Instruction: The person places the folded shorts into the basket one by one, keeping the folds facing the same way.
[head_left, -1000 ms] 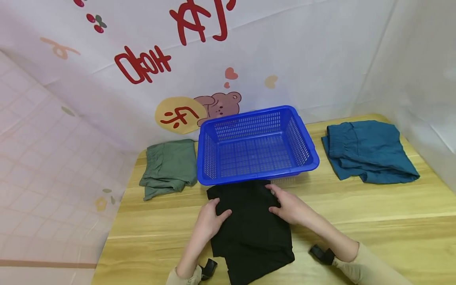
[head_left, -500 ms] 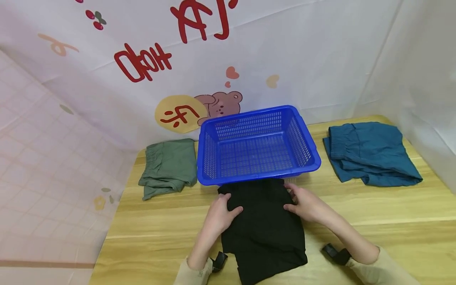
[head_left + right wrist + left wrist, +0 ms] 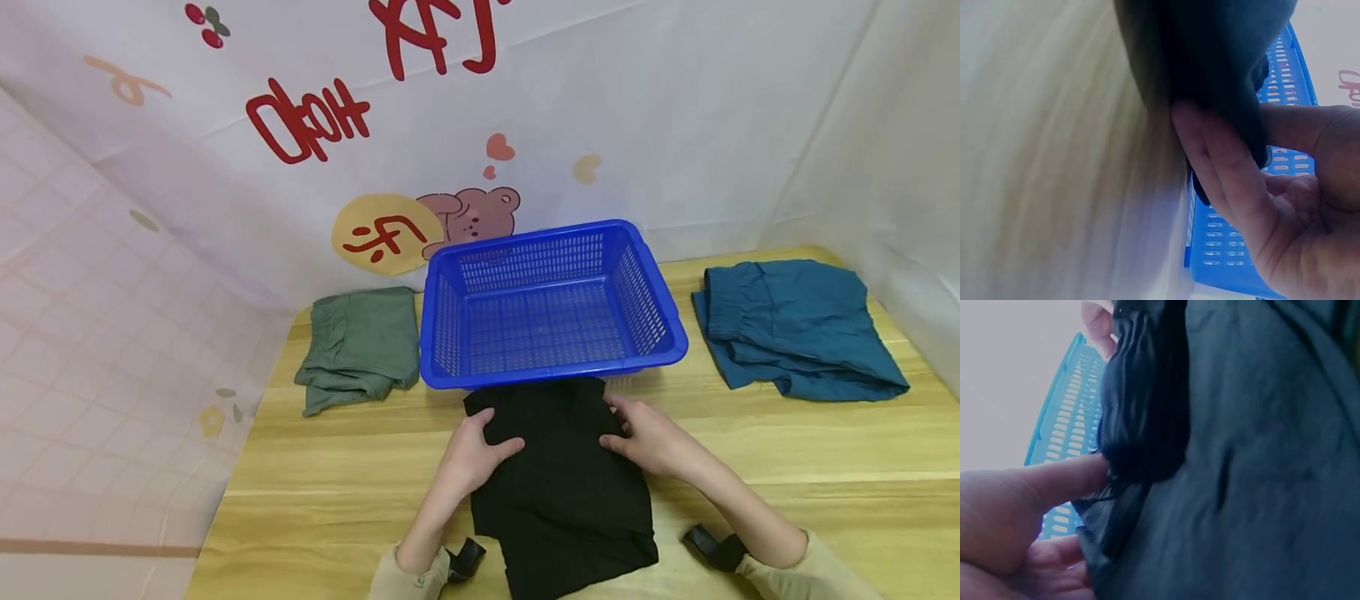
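Folded black shorts (image 3: 566, 492) lie in front of the basket, their top edge close to its front rim. In the left wrist view the gathered waistband of the shorts (image 3: 1144, 394) shows as a thick dark roll. At their upper left edge my left hand (image 3: 472, 454) holds the cloth, thumb on top and the other fingers (image 3: 1063, 550) at the underside. My right hand (image 3: 656, 437) grips the opposite edge. In the right wrist view its fingers (image 3: 1222, 156) reach under the cloth, with the thumb on the other side.
A blue plastic basket (image 3: 555, 372) with perforated walls stands behind the shorts, against the printed backdrop (image 3: 660, 133). Folded green shorts (image 3: 367, 342) lie left of it and folded teal shorts (image 3: 802, 325) right of it, all on a wooden table (image 3: 337, 475).
Both hands and the black shorts have shifted right along the basket's front, mostly in the first half second. The head view has also moved slightly. Both hands keep hold of the cloth.
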Motion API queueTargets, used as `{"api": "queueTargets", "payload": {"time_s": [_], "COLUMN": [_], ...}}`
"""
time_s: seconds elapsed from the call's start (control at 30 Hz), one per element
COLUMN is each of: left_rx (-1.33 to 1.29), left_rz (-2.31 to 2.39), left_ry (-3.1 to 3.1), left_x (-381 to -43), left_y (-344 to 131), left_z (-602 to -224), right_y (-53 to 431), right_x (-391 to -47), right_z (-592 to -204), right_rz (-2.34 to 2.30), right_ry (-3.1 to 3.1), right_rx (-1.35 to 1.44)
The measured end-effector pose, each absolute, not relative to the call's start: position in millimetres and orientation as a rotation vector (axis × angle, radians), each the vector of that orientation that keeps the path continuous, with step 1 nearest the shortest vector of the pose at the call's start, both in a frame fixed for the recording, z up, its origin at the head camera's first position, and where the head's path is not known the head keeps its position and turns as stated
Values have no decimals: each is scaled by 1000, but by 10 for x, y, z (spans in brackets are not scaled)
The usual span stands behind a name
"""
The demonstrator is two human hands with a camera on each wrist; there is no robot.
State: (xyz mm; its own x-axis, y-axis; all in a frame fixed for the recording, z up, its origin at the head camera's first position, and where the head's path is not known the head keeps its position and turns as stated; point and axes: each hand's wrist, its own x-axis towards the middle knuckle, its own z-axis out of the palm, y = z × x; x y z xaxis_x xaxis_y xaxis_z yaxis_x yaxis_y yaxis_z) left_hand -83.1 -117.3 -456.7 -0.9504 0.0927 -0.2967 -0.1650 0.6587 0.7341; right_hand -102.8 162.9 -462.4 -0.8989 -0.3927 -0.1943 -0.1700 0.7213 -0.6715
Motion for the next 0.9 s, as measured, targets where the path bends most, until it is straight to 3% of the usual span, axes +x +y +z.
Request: {"api": "queueTargets", "payload": {"time_s": [0.9], "left_rx": [311], "left_rz": [1102], "left_ry": [2633], "left_x": [-578], "left_y": [-1119], "left_z": [-4022], "right_y": [1564], "right_x": [-746], "right_z": [-4132], "right_rz": [-1137], "right_ry": [2506], "right_rx": [-520]}}
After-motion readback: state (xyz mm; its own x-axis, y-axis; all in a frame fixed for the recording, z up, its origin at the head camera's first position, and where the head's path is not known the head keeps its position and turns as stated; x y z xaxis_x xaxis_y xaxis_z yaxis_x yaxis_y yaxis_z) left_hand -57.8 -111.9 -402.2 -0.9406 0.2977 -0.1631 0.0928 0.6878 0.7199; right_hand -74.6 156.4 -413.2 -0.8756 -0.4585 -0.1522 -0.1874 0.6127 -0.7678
